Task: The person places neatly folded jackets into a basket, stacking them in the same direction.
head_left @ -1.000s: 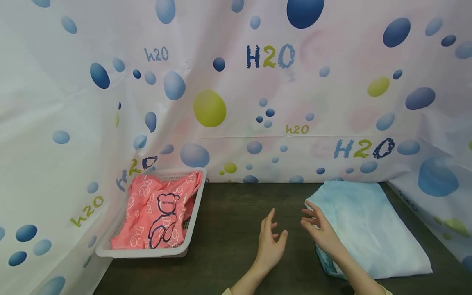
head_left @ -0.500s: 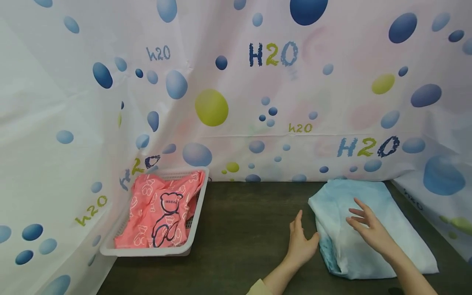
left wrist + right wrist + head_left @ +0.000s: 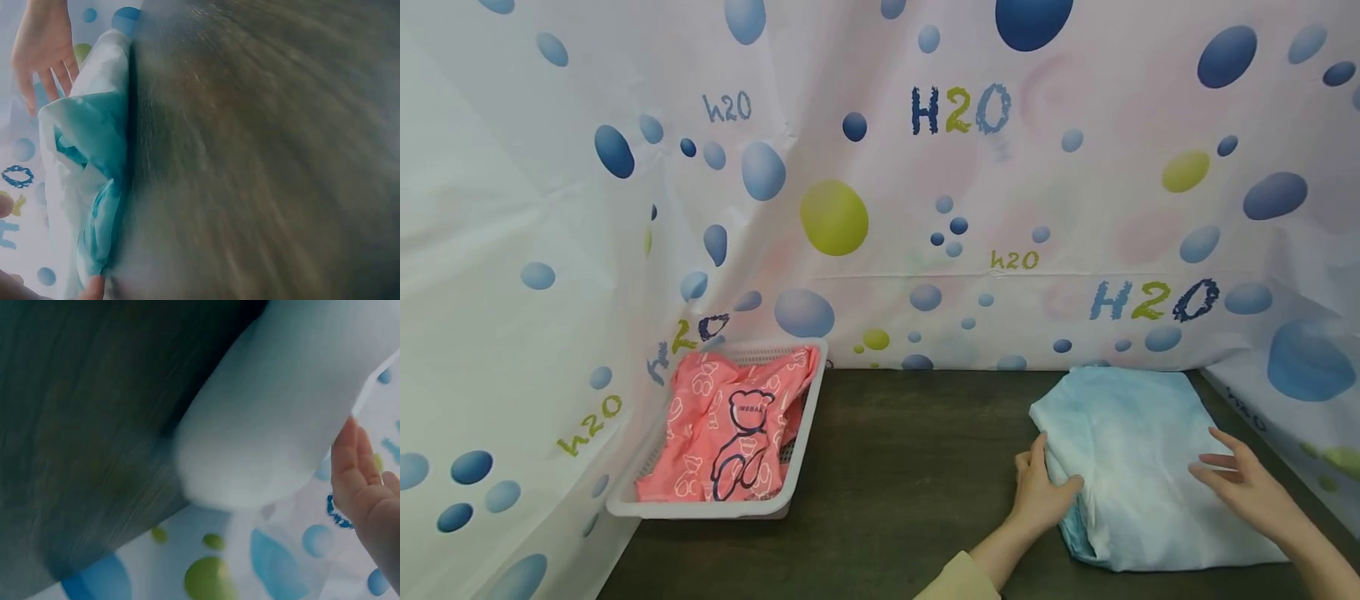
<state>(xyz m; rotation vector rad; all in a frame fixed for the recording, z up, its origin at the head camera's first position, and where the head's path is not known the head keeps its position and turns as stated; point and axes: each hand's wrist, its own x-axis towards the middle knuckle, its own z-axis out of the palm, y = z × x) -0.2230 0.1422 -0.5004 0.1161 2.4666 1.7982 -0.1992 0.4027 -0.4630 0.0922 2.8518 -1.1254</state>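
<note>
A folded pale-blue and white cloth [image 3: 1157,483] lies at the right of the dark table; its exact kind is hidden by the folding. My left hand [image 3: 1041,492] is at its left edge, thumb at the near side and fingertips right by the fold. Loose teal layers of the cloth [image 3: 103,156] show along that edge in the left wrist view, where a left fingertip [image 3: 94,287] reaches its end. Over the cloth's right part hovers my right hand [image 3: 1247,483], fingers spread and holding nothing.
A white plastic basket [image 3: 808,433] stands at the left, with a pink bear-print garment [image 3: 700,433] inside. White sheeting [image 3: 925,183] printed with bubbles and "H2O" encloses the back and sides. Dark wood-look tabletop [image 3: 910,467] lies between basket and cloth.
Both hands have moved right, from beside the cloth's left edge. The left now reaches that edge, while the right has passed across to the cloth's right side. The basket stays put.
</note>
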